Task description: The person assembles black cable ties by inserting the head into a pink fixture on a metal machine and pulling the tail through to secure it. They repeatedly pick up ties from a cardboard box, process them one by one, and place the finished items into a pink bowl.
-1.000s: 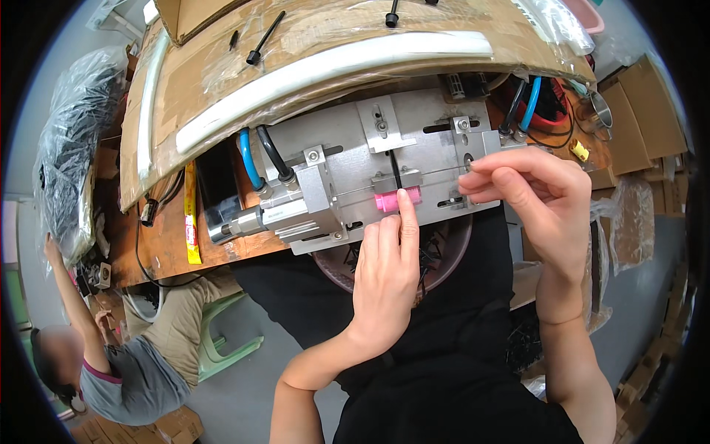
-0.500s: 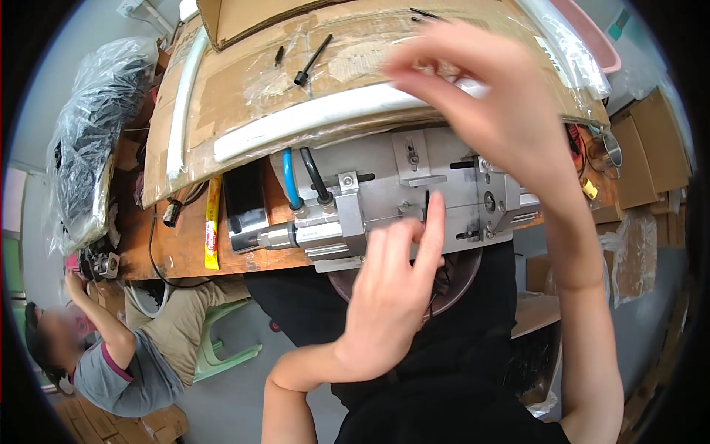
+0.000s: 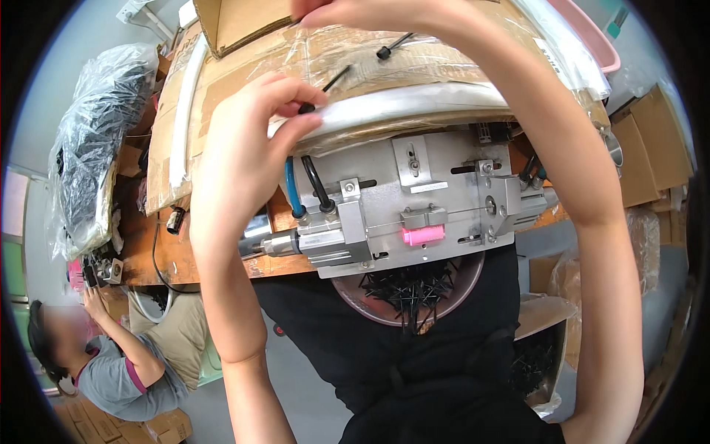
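My left hand (image 3: 248, 140) is over the front left of the cardboard, thumb and fingers closed around the thick end of a thin black rod (image 3: 337, 78). At the top edge, my right hand (image 3: 336, 15) is partly cut off, its fingers pinched beside the cardboard box; what they hold is too small to make out. A second black rod with a thick head (image 3: 384, 52) lies on the cardboard. Below the hands sits a metal fixture (image 3: 399, 166) with a pink block (image 3: 424, 235) at its front middle, touched by neither hand.
A bowl (image 3: 351, 296) of several black rods stands under the fixture's front edge. Blue and black hoses (image 3: 292, 189) rise from the fixture's left. White padding (image 3: 414, 100) edges the cardboard (image 3: 244, 66). At far left another person (image 3: 122, 370) sits working.
My left hand has gone from the fixture up and left to the cardboard and now grips a black rod. My right hand has moved up and left. The pink block and bowl are now uncovered.
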### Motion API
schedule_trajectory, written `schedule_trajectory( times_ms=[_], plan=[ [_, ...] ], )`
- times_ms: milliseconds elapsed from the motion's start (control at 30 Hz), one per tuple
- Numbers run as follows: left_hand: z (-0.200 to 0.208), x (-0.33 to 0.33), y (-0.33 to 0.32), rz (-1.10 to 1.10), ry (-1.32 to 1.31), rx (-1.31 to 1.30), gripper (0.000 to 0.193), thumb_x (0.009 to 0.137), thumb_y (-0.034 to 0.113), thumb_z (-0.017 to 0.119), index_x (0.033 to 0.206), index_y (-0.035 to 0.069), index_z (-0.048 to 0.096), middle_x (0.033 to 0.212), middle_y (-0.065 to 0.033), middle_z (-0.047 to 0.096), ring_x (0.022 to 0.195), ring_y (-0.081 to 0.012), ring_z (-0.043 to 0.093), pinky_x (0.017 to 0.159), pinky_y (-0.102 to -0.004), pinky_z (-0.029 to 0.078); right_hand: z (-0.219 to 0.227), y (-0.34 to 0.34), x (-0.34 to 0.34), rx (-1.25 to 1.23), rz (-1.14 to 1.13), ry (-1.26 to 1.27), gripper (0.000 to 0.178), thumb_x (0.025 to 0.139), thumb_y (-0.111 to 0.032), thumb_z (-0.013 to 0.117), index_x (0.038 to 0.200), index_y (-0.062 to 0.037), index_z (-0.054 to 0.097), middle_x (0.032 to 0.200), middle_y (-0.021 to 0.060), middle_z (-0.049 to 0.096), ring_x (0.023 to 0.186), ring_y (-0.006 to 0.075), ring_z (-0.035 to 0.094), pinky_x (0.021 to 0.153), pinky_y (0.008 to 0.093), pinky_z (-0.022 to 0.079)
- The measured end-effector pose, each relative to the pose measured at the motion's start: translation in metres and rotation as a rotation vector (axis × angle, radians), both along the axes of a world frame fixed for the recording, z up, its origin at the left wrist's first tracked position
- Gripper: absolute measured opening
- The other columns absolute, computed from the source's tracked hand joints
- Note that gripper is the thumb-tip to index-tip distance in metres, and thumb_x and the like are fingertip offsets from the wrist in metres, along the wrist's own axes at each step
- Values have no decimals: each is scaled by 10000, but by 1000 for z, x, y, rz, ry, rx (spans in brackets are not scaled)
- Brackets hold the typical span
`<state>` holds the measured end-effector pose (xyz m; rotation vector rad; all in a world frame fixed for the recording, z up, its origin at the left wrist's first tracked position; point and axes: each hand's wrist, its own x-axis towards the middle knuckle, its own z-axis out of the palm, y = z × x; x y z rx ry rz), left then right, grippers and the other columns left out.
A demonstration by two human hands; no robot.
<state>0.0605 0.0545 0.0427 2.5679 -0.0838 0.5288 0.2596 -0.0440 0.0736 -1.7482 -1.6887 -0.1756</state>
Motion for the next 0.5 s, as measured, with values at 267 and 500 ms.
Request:
schedule_trajectory(
  times_ms=[267, 500],
  plan=[
    [-55, -66, -92, -8, -270, -2, 635, 677, -81, 688, 1298, -45, 560, 966, -93, 607, 834, -199, 584, 775, -337, 453, -39, -141, -97, 115, 15, 1175, 182, 936, -116, 601, 1003, 53, 605, 920, 191, 700, 790, 214, 704, 732, 338, 605],
    [-69, -71, -124, -86, -331, 152, 522, 708, -57, 692, 1224, -37, 613, 975, -72, 563, 805, -201, 543, 721, -327, 477, -46, -173, -122, 123, -8, 1424, 155, 921, -62, 595, 991, 76, 593, 913, 259, 684, 863, 291, 711, 708, 347, 626]
  ],
)
